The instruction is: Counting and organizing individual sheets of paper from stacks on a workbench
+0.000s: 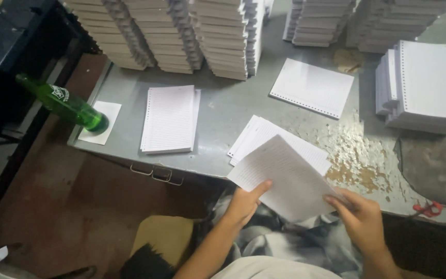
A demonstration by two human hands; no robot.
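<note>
While both hands grip ruled sheet bundle (pixel 285 178) at table edge: left hand (pixel 246 201) pinches 7 o'clock corner, right hand (pixel 360 214) 4 o'clock corner. Step: collating. Next calls for squaring onto loose sheets (pixel 264 135) at 12 o'clock.

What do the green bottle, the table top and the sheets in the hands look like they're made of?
Green bottle: likely glass, translucent and glossy. Table top: seemingly grey-painted metal, with rusty worn patches at the right. Sheets held by left hand and right hand: thin white ruled paper, matte.
</note>
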